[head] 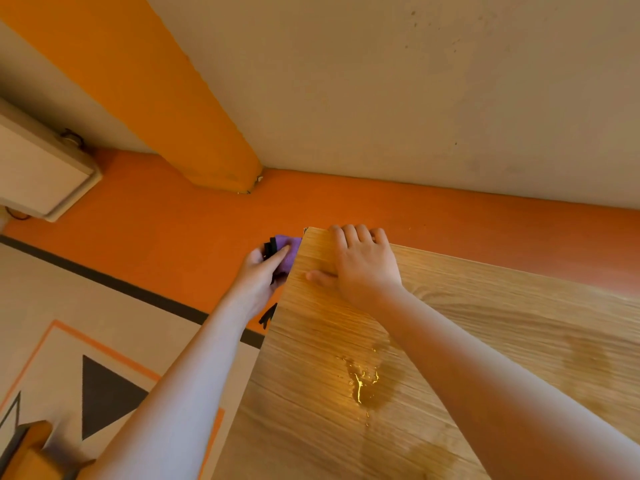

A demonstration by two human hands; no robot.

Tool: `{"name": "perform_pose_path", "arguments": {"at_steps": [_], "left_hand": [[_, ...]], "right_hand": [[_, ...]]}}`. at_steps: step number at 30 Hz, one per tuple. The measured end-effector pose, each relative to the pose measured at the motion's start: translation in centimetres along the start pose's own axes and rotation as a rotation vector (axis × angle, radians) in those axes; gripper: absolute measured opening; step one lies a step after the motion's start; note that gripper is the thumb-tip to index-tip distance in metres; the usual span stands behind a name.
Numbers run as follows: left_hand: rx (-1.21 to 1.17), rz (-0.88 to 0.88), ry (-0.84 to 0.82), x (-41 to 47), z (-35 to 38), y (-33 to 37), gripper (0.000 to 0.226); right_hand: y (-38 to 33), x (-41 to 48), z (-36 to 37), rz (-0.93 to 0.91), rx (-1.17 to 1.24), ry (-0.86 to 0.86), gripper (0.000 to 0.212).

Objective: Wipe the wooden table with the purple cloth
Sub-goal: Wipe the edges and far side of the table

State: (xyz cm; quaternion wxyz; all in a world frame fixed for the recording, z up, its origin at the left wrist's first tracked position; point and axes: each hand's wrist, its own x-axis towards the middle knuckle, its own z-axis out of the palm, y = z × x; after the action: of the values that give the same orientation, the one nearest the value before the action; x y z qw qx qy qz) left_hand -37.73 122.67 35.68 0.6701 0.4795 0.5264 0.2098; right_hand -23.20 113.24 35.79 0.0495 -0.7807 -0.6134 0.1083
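Left hand (258,278) grips purple cloth (289,252) at the wooden table (485,323) edge; right hand (363,268) presses flat, fingers extended. Ideally, carry cloth onto the puddle (362,382), wiping firmly.

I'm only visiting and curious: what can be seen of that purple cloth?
The purple cloth is small, soft-looking and bunched up, with a black strip across it; whether that belongs to it I cannot tell. The left hand grips it, thumb laid over it, hiding much of it. It is held off the wooden table, beside the left side edge near the far corner, not on the top, and apart from the wet puddle.
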Motion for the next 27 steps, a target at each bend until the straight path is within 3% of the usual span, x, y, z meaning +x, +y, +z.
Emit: {"name": "perform_pose_path", "arguments": {"at_steps": [6, 15, 19, 23, 27], "left_hand": [[0.049, 0.006, 0.003, 1.2, 2.0, 1.3, 0.016], [0.056, -0.109, 0.056, -5.6, -3.7, -2.7, 0.026], [0.035, -0.070, 0.071, -3.6, -1.5, -0.7, 0.015], [0.011, -0.043, 0.066, -2.3, -0.2, -0.1, 0.015], [0.001, -0.083, 0.106, -6.7, -2.4, -2.1, 0.018]], "right_hand": [[0.0, 0.0, 0.2, 0.007, -0.007, 0.006, 0.089], [0.0, 0.0, 0.3, -0.001, -0.009, -0.008, 0.089], [0.2, 0.2, 0.5, -0.001, 0.001, 0.007, 0.089], [0.2, 0.2, 0.2, -0.002, 0.032, -0.037, 0.104], [0.0, 0.1, 0.1, 0.012, 0.033, -0.062, 0.110]]}}
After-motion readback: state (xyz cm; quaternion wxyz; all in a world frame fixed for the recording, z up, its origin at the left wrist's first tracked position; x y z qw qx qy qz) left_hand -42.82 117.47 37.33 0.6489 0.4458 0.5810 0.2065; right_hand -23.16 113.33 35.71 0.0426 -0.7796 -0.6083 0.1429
